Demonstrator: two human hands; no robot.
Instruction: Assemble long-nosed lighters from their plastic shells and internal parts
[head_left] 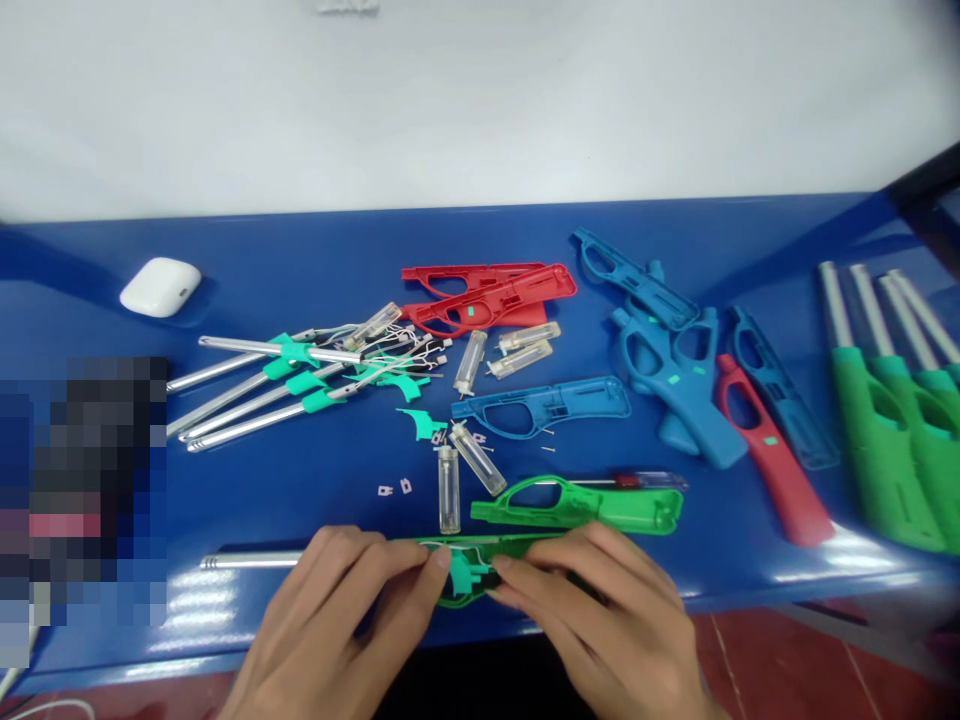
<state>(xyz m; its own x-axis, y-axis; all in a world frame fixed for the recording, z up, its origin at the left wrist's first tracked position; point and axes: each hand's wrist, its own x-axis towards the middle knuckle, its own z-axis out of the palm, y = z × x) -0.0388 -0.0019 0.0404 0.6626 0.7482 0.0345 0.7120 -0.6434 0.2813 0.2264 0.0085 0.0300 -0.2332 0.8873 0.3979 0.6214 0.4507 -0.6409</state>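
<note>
At the table's front edge, my left hand [352, 600] and my right hand [600, 610] are closed on a green lighter casing half [517, 546]. A teal trigger [465, 574] sits in the casing between my fingertips, with a pale wire running above it. My left thumb and fingertips press by the trigger's left side; my right fingertips pinch close to its right side. A silver lighter tube [251, 561] sticks out to the left, past my left hand. Just beyond lie the other green casing half [585, 506] and a screwdriver [649, 481], partly behind it. My hands hide much of the held casing.
Clear fuel tanks [448, 490], a loose teal trigger [420, 424] and blue casing half [547, 405] lie mid-table. Wired tubes [255, 400] are heaped left, near a white case [160, 287]. Red casings [487, 300], blue casings [675, 380] and green lighters [874, 450] lie beyond and right.
</note>
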